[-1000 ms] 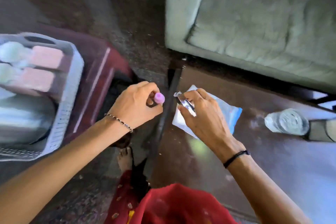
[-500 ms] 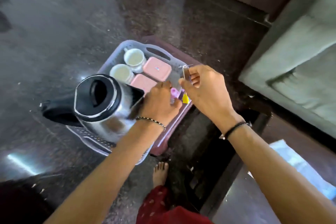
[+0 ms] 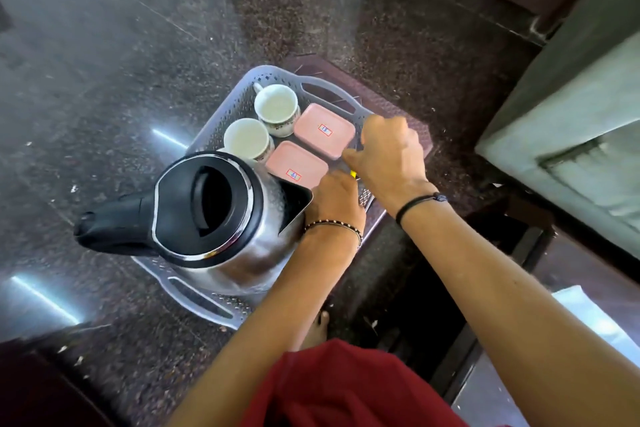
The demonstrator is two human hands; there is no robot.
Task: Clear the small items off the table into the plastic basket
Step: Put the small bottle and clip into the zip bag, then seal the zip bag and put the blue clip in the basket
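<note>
The grey plastic basket [image 3: 313, 85] sits on a dark red stool [image 3: 408, 121], almost full. A big steel kettle [image 3: 207, 215], two white cups [image 3: 277, 107] and two pink boxes [image 3: 323, 130] leave only a thin strip free along its right edge. Both hands reach into that strip. The left hand [image 3: 334, 199] and right hand [image 3: 389, 152] curl down, with fingers hidden, so their grip cannot be told. A bit of yellow [image 3: 353, 174] peeks between them. The box stickers are too small to read.
</note>
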